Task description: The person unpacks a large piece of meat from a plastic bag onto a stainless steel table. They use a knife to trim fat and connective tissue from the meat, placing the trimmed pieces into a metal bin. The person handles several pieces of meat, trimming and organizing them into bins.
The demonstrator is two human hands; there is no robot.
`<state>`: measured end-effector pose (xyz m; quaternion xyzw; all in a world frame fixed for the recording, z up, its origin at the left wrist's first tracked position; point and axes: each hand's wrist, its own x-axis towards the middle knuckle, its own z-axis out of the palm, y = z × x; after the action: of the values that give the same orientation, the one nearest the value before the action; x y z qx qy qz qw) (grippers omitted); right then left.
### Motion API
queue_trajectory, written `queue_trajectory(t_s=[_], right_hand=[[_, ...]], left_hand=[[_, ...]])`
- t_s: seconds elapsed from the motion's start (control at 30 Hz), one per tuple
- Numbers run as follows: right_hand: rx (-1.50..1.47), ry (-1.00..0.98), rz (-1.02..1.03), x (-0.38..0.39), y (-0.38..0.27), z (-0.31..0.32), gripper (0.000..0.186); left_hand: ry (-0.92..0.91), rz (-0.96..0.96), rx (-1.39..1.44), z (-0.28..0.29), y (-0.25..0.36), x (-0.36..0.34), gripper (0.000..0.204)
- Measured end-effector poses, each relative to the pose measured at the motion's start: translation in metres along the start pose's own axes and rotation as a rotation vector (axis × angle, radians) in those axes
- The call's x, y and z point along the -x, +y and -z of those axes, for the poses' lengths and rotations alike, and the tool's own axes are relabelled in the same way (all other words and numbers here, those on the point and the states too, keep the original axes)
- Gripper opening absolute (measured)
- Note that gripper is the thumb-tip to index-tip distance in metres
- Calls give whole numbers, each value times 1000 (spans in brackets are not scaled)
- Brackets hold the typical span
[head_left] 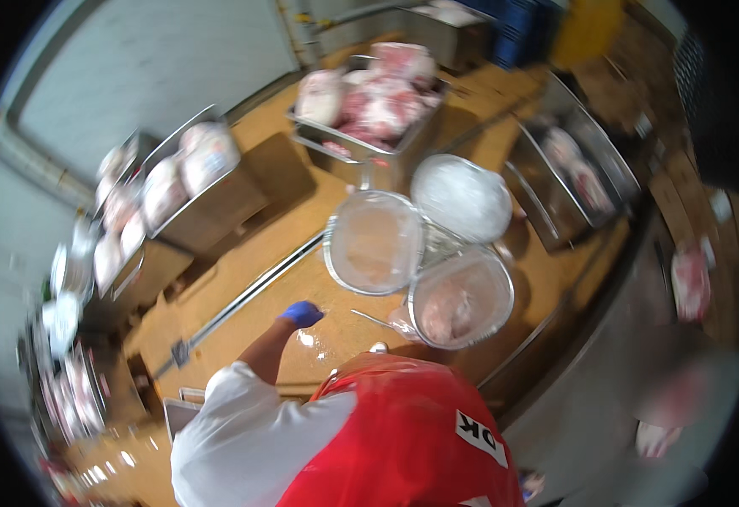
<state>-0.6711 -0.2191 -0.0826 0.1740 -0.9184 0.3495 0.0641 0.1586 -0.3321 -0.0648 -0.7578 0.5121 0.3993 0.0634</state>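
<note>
My left hand [302, 314], in a blue glove, is held low over the orange floor [314, 338] with loosely extended fingers and nothing visible in it. My right hand is out of view. My red apron fills the lower middle. A thin metal rod [369, 318] shows right of my left hand, beside the nearest plastic-lined tub [496, 296], which holds pale pink meat [446, 308]. Beside it stand a second lined tub [369, 245] with a pale, see-through interior and a third [458, 198] topped with whitish plastic.
Steel bins of wrapped meat stand left [217, 198], back [412, 148] and right [555, 220]. A steel floor channel [251, 283] runs diagonally. Blue crates [513, 29] stand at the back. At the right, a grey surface [598, 380] adjoins brown boards with meat pieces [691, 283].
</note>
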Motion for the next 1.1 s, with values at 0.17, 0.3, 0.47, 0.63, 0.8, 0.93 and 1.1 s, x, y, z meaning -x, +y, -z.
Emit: queue_trajectory(t_s=[0.17,0.3,0.47,0.63,0.8,0.93,1.1], right_hand=[[115,51,-385,2,36,-54,68],[442,80,-290,-82,37,-94,74],[391,-136,-150,-208,-133,-221,69],[296,-216,202,-355,-237,-361,68],[-156,-396,490,-401,-390,-451,53],[-486,-453,676,-388,-415,-477,47],[-783,-641,711,-316,-414,-431,41]], left_hand=[[177,-361,-257,-12,-70,-27,44],[-80,297,777,-31,-24,-28,28],[-4,433,556,-35,23,42,27],[6,523,430,3,96,49,27],[50,590,413,17,139,76,29],[59,598,383,29,154,77,30],[50,602,436,29,155,78,32]])
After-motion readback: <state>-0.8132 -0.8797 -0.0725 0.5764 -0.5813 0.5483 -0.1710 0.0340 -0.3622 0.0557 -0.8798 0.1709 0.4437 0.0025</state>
